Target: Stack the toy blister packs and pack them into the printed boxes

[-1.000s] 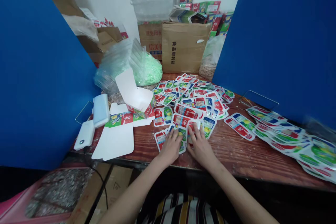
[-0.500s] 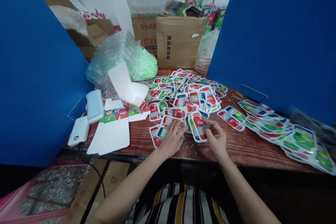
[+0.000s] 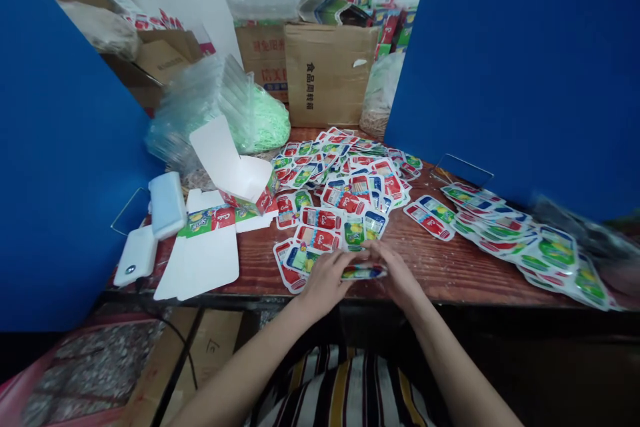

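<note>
Near the table's front edge, my left hand (image 3: 327, 278) and my right hand (image 3: 395, 273) face each other, with a few candy packets (image 3: 364, 271) held edge-up between them. Fingers of both hands are closed on the ends of these packets; how many there are I cannot tell. Just beyond my hands lies a loose heap of flat red, green and blue packets (image 3: 345, 200), printed as cola and lemon drinks. A pair of joined packets (image 3: 429, 217) lies to the right of the heap.
An overlapping row of packets (image 3: 520, 233) runs along the right side. To the left are an open printed carton (image 3: 247, 180), a flattened carton (image 3: 210, 260) and two white devices (image 3: 167, 205). Behind stand a brown cardboard box (image 3: 330, 77) and bagged green filler (image 3: 270, 120). Blue panels (image 3: 525, 67) flank the table.
My right hand has brought its cola packet left and turned it on edge. My left hand has moved off the heap to grip the other end. The view has shifted slightly.
</note>
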### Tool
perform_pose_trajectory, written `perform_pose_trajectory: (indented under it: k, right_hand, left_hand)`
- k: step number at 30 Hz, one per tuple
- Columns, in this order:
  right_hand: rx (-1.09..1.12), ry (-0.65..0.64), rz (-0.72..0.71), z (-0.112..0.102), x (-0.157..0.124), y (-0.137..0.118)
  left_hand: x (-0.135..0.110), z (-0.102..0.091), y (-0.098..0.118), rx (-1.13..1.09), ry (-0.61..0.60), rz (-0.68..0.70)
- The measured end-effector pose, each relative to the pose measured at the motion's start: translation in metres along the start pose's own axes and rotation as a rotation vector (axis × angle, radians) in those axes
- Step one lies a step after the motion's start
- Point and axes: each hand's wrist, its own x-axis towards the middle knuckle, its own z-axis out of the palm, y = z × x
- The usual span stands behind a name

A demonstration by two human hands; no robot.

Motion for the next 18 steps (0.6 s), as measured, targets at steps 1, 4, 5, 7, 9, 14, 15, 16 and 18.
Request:
perform_pose_trajectory:
  k: [1, 4, 5, 7, 9, 14, 15, 16, 18]
  right_hand:
    - [0.027, -0.036, -0.004, 0.003, -0.001, 0.001]
    - [-0.015, -0.117, -0.080, 0.013, -0.006, 0.006]
    - [-0.051, -0.123, -0.097, 0.016, -0.008, 0.007]
    - [-0.103, -0.128, -0.100, 0.023, -0.010, 0.009]
    - [-0.150, -0.134, -0.119, 0.029, -0.009, 0.010]
    - [-0.312, -0.173, -0.214, 0.039, -0.004, 0.009]
    - [-0.314, -0.196, -0.220, 0.039, -0.003, 0.009]
    - [-0.311, -0.214, -0.226, 0.039, -0.002, 0.011]
    - [-0.304, -0.212, -0.242, 0.037, 0.002, 0.014]
  left_hand:
    - [-0.004, 0.001, 0.000, 0.025, 0.024, -0.078]
    - [-0.016, 0.007, 0.001, 0.048, 0.064, -0.204]
    - [-0.021, 0.009, 0.003, 0.019, 0.066, -0.204]
    - [-0.027, 0.012, 0.005, -0.061, 0.066, -0.166]
    - [-0.032, 0.013, 0.008, -0.135, 0.055, -0.106]
    - [-0.036, 0.010, 0.005, -0.430, 0.075, -0.115]
    - [-0.036, 0.010, 0.002, -0.501, 0.101, -0.158]
    - [-0.036, 0.011, -0.001, -0.568, 0.134, -0.211]
    - [-0.035, 0.012, -0.008, -0.698, 0.213, -0.331]
